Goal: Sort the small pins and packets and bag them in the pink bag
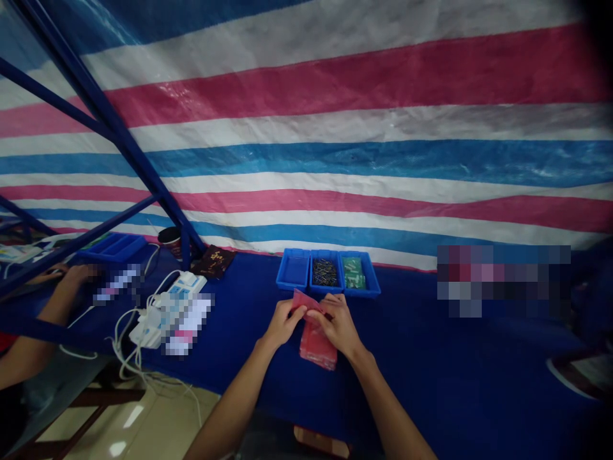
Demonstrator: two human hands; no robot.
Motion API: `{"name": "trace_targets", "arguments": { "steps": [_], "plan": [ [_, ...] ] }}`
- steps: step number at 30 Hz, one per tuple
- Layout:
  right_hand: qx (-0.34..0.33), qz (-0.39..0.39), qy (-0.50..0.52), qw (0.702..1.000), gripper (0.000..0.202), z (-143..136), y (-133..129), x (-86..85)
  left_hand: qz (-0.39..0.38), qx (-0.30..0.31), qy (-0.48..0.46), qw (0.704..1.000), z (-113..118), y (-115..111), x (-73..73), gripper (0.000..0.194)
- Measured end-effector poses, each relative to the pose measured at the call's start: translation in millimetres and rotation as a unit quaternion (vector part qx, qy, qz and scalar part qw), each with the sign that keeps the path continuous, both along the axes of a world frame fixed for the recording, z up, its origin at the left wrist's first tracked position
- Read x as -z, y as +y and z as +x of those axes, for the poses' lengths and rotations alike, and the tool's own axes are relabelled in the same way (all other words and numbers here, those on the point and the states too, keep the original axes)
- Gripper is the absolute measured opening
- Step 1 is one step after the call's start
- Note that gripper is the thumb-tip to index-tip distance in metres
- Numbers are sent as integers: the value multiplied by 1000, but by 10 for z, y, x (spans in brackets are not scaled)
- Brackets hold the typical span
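A small red plastic bag (304, 300) is pinched at its upper part between my left hand (280, 326) and my right hand (343, 324), thumbs toward each other. Both hands are closed on it. Just below them lies a stack of similar red plastic bags (318, 350) on the blue table (402, 370), partly covered by my right hand. Beyond my fingers stands a blue three-part tray (293, 285). Its middle compartment holds many dark screws (324, 273); the right one holds green packets (353, 275).
To the left are white power strips (156, 319) with tangled cables, a brown packet (214, 260) and a dark cup (169, 237). Blue metal frame bars (119, 140) slant there. Another person's arm (60, 306) rests further left, near another blue tray (112, 247). A striped sheet (335, 160) hangs behind.
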State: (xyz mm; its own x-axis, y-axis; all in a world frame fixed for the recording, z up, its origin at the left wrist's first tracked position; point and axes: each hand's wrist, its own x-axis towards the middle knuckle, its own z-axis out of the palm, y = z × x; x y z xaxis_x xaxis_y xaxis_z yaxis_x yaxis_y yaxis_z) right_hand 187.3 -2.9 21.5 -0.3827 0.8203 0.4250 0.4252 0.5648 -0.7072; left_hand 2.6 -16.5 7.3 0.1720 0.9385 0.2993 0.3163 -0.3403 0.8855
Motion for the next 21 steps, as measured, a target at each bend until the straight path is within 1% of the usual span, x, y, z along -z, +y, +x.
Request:
{"name": "trace_targets", "arguments": {
  "steps": [3,6,10,14,17,21],
  "plan": [
    [5,3,-8,1000,38,-13,-14,-24,6,-26,24,999,-8,20,60,46],
    [19,8,-9,1000,31,-17,-35,-43,16,-19,18,1000,-13,12,68,46],
    [6,9,-2,1000,33,-18,-47,-44,10,6,1,1000,-9,-11,31,49],
    [0,1,17,1000,36,-16,-43,-51,-5,1,-6,1000,-12,-4,46,47],
    [6,-7,21,1000,37,-14,-36,-50,-13,-4,10,1000,-16,12,80,49],
    [6,-19,24,1000,22,-22,-30,-28,-2,-24,41,999,-18,17,83,53]
  ]
}}
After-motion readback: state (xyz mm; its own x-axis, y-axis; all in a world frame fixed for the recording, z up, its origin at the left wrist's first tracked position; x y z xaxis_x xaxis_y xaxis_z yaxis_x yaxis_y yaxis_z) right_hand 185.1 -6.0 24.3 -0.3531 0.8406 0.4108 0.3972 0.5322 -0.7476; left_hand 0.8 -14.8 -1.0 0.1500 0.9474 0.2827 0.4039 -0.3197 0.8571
